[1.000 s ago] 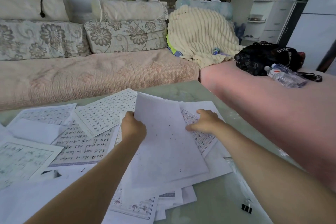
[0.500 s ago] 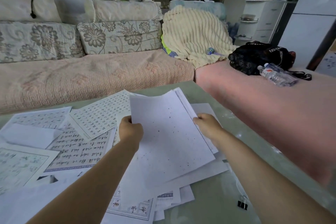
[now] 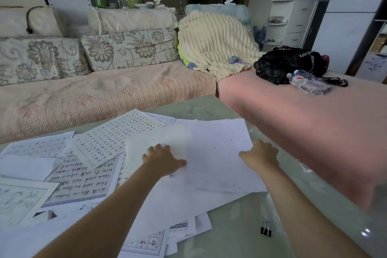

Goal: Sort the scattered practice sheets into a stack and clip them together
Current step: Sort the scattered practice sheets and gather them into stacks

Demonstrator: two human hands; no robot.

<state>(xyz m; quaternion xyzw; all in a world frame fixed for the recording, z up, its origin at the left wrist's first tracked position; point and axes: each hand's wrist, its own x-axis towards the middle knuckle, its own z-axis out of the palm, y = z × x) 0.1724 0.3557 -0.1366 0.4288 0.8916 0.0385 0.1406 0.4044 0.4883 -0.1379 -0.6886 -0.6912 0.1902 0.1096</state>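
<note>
Nearest of all, a black binder clip [image 3: 266, 228] is seen standing on the glass table [image 3: 236, 222] at the right, apart from the paper and just beside the right forearm, so it is judged to be within easier reach of the right hand than of the left. A little farther off, the loosely gathered pile [image 3: 178, 205] of practice sheets is spread over the middle of the table, its near corners fanned out and not yet squared. On the pile a blank top sheet [image 3: 217, 153] is laid with its long axis running roughly left to right. The left hand [image 3: 162, 160] is pressed flat on the paper at the left end of that sheet, fingers spread and nothing gripped; the right hand [image 3: 260, 156] is set at its right edge with the thumb on top (whether the fingers are curled under the edge cannot be told). Scattered sheets are found to the left of the pile, a handwritten sheet [image 3: 83, 178] nearer and a grid sheet [image 3: 117, 136] farther, both closer to the left hand, which is judged the likelier one for drawing them in. Beyond the table a sofa [image 3: 94, 96] is seen, with a cream blanket [image 3: 213, 42], a black bag [image 3: 287, 63] and a water bottle [image 3: 310, 81] at the far right
</note>
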